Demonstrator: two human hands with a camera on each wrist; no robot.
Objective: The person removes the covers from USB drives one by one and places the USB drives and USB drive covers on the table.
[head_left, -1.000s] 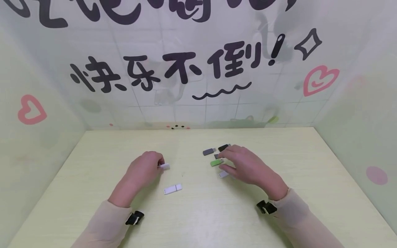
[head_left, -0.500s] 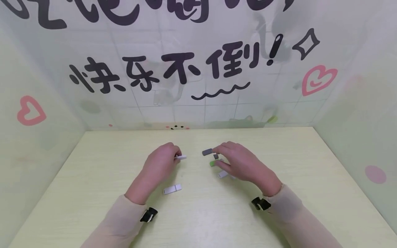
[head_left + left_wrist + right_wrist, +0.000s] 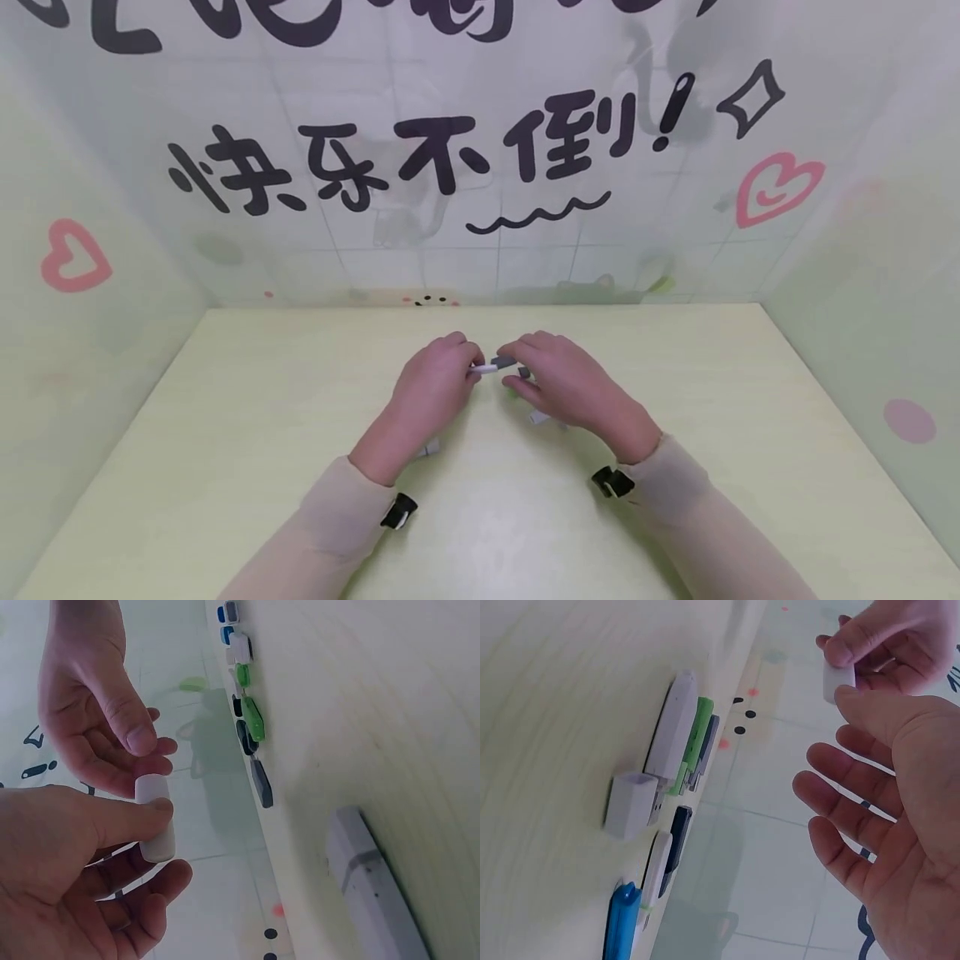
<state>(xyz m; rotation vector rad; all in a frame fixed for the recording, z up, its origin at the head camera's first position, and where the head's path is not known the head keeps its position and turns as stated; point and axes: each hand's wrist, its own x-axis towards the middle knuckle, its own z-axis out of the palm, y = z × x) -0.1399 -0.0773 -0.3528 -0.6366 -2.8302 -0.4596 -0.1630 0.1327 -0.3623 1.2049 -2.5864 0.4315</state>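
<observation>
My left hand [image 3: 438, 383] pinches a white USB stick [image 3: 156, 838] between thumb and fingers, above the table. Close to its free end is my right hand [image 3: 562, 379], fingers parted and loosely bent. In the right wrist view the right thumb overlaps the stick's end, while the other fingers stand apart from it. Below the right hand, a dark grey USB stick [image 3: 504, 362] and a green USB stick [image 3: 699, 731] lie on the table, partly hidden in the head view. A white USB stick [image 3: 673, 727] lies there with its plug uncovered, a white cap [image 3: 630, 806] at its end.
Another white USB stick [image 3: 369, 889], capped, lies on the pale table [image 3: 487, 517] beside the left forearm, which partly hides it. A blue stick [image 3: 622, 922] and a dark one [image 3: 676, 838] lie farther along the group. A printed wall [image 3: 420, 258] stands behind the table.
My left hand has carried the white USB stick rightward and away from me, up to the right hand. The right hand has shifted slightly left to meet it.
</observation>
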